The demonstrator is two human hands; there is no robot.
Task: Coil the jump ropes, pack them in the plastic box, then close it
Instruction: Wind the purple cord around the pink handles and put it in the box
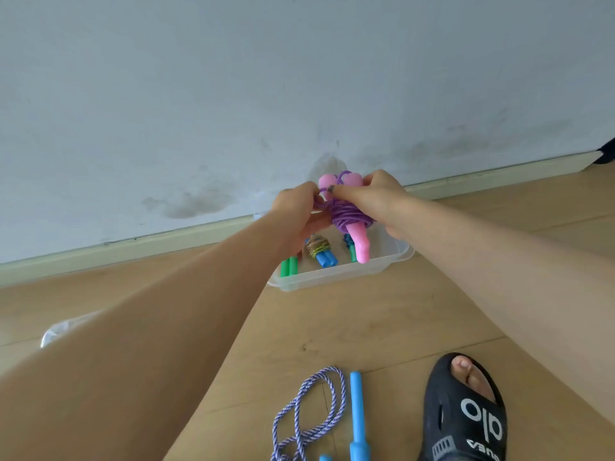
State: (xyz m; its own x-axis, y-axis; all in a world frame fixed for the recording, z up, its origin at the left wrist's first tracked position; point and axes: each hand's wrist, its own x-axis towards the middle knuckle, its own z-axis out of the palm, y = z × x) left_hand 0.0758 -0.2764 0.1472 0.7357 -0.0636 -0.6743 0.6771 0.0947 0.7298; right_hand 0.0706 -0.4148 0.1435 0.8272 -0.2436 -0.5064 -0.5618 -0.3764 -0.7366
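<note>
Meanwhile both hands, left and right, gripped the purple rope above the box holding three bundles, one striped rope still uncoiled behind them.

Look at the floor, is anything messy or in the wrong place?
Yes. One jump rope with blue handles lies loose and uncoiled on the floor by the sandal, not in the plastic box. The wall also has dark smudges.
</note>
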